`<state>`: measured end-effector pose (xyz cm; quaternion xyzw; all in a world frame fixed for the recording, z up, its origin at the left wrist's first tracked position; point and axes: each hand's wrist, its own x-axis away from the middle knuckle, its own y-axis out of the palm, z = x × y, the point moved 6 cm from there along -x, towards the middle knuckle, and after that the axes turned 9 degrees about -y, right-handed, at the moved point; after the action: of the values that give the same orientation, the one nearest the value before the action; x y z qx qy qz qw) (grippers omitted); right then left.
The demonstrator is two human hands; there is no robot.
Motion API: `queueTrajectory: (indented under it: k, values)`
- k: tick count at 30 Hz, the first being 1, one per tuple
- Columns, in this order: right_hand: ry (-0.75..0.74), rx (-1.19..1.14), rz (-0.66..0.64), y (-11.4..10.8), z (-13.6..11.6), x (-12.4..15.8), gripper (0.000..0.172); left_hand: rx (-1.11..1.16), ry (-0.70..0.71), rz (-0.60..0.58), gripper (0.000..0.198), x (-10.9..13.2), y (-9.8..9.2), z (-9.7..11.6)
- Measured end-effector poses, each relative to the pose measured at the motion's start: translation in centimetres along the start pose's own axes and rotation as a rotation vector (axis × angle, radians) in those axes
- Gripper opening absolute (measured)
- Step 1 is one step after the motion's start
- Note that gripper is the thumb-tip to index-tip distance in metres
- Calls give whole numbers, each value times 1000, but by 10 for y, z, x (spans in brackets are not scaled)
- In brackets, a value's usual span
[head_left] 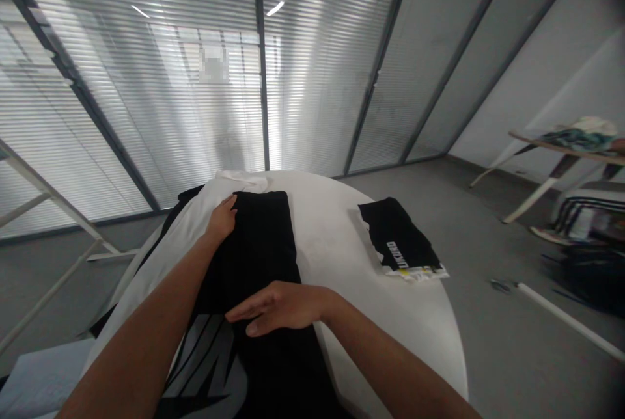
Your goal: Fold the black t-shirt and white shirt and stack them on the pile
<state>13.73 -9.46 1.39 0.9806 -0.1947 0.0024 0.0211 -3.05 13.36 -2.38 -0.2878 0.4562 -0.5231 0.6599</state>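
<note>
A black garment (266,237) with a large grey print near its lower end lies lengthwise on the white table. At its far left edge, my left hand (223,218) rests with fingers stretched out, next to a white cloth (161,256). Over the nearer part of the garment is my right hand (288,307), flat with its fingers extended to the left; I cannot tell whether it presses on the fabric. Neither hand grasps anything. The garment's lower end runs out of the bottom of the view.
On the round white table (336,230), a folded black garment (403,237) with white lettering lies at the right. A white metal frame (53,194) stands left. A wooden-topped table (551,144) bears cloth at right; a white pole (566,318) is near the floor. Glass partitions with blinds stand behind.
</note>
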Motion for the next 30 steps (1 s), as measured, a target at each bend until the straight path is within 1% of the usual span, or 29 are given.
queueTrajectory:
  k: [2,5,7,10,11,12,13,14,15,16,17,18,19,20,21,23,25,26,28,30]
  values:
    - [-26,-72,-8,-2,1,2,62,-20,27,-20,49,-3,1,0]
    - [-26,-39,0,5,-2,0,61,-97,32,-95,48,-5,8,-3]
    - [-22,54,-2,17,-9,-4,58,-135,8,-136,46,-4,14,-6]
    - [-93,257,-40,31,-25,-9,53,-155,-36,-133,46,1,12,-5]
    - [-117,324,-37,30,-28,-9,51,-164,-76,-128,48,4,9,-6]
    - [-131,376,-6,23,-30,-9,48,-179,-137,-131,50,7,5,-7]
    - [-131,418,59,11,-29,-7,45,-196,-204,-145,52,12,1,-9]
    - [-105,449,163,-7,-25,-3,43,-213,-267,-169,54,17,-3,-12]
    - [-66,473,316,-31,-19,3,41,-230,-313,-205,55,24,-7,-14]
    - [-1,529,502,-57,-11,12,40,-247,-333,-250,54,30,-10,-15]
    - [103,621,716,-85,-3,25,40,-264,-331,-293,54,36,-13,-15]
    - [212,713,866,-107,6,38,42,-280,-324,-330,55,42,-16,-15]
    - [295,793,965,-124,13,48,43,-295,-320,-360,56,48,-18,-16]
    - [354,828,1017,-138,21,55,46,-310,-322,-388,59,53,-20,-18]
    - [390,819,1042,-147,29,60,47,-317,-322,-414,61,57,-22,-19]
    - [411,671,1014,-156,44,60,50,-308,-312,-461,66,64,-24,-19]
    - [398,506,943,-155,55,52,54,-284,-278,-508,67,69,-24,-15]
    - [387,460,904,-153,58,46,56,-267,-260,-526,67,70,-24,-13]
    - [368,469,827,-147,61,33,56,-225,-225,-542,65,72,-26,-6]
    - [356,604,760,-143,58,22,49,-180,-220,-505,63,73,-30,1]
